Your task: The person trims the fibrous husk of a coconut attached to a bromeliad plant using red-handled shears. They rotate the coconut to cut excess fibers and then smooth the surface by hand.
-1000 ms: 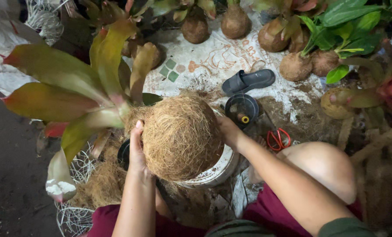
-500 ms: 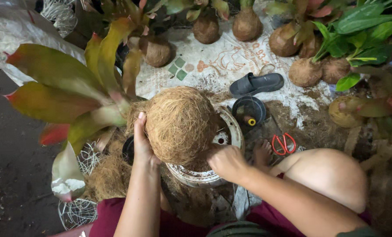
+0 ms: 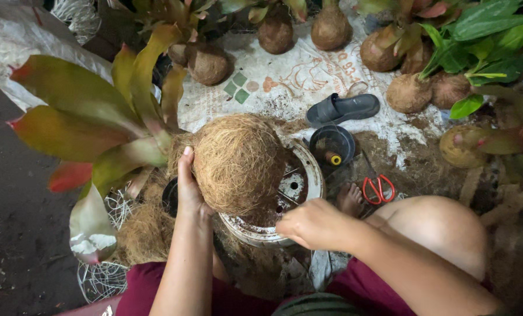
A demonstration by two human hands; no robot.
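Down on the ground sits a round white dish (image 3: 308,169), and a big ball of brown coconut fibre (image 3: 238,161) rests on it. A plant with long red and green leaves (image 3: 97,129) sticks out of the ball's left side. The left hand (image 3: 188,187) lies flat on the ball's left side, fingers (image 3: 185,161) open and pressing it. The right hand (image 3: 308,225) is curled into a fist just below the ball, by the dish rim; what it holds is hidden. Red scissors (image 3: 378,188) and a grey sandal (image 3: 343,108) lie nearby.
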